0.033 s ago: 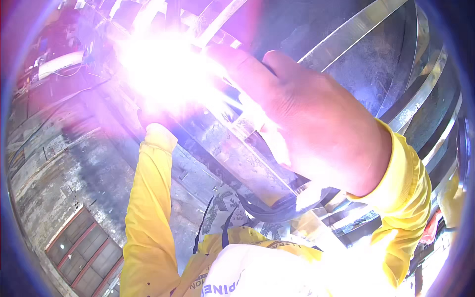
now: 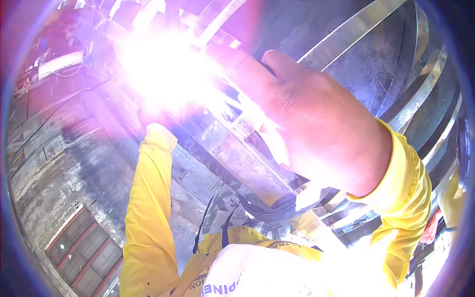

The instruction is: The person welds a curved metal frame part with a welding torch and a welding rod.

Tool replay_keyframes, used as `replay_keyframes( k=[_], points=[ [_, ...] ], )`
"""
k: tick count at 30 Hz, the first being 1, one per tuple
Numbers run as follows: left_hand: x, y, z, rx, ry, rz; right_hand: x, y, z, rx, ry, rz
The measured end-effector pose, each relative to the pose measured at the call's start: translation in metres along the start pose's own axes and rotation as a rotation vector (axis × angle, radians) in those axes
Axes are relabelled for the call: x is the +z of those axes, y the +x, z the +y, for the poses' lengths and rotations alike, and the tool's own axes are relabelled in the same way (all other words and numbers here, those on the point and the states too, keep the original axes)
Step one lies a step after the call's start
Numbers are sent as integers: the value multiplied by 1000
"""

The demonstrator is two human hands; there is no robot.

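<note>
A blinding white-violet light, like a welding arc (image 2: pixel 161 72), burns at the upper left and washes out whatever lies around it. My right hand (image 2: pixel 321 119) is close to the camera, back upward, with its fingers bent and reaching into the glare. It seems closed, but what it grips is hidden. Only the wrist end of my left hand (image 2: pixel 147 117) shows past its yellow cuff; the fingers vanish into the light. Below the arc a flat metal beam (image 2: pixel 237 163) slants down toward my body, under my right hand.
Curved metal strips (image 2: pixel 356 32) arc over a dark metal surface (image 2: pixel 358 79) at the right. A worn grey floor (image 2: pixel 99 168) spreads at the left, with a red-barred grate (image 2: pixel 84 252) set at its lower part. A thin cable (image 2: pixel 49 114) runs along the far left.
</note>
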State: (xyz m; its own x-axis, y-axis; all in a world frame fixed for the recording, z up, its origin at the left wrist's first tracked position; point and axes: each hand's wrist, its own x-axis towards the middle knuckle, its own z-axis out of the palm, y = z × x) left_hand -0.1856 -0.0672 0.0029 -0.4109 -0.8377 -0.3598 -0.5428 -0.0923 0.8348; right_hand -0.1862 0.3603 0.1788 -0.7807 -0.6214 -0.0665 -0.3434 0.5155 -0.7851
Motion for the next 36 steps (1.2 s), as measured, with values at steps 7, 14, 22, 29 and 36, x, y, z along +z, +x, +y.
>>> replay_keyframes(
  k=[7, 14, 22, 29, 36],
  points=[
    [-55, 103, -38, 522, 653, -16, 12, 5, -3, -78, 50, 193],
    [-9, 13, -5, 298, 460, 57, 10, 0, 1, -52, 19, 183],
    [16, -22, 11, 187, 306, 108, 11, 1, 7, -147, -11, 183],
    [-21, 37, -26, 336, 243, -95, 13, 4, 5, -42, 95, 148],
    [-29, 77, -46, 139, -6, -164, 14, 4, 4, -32, 107, 167]
  ],
)
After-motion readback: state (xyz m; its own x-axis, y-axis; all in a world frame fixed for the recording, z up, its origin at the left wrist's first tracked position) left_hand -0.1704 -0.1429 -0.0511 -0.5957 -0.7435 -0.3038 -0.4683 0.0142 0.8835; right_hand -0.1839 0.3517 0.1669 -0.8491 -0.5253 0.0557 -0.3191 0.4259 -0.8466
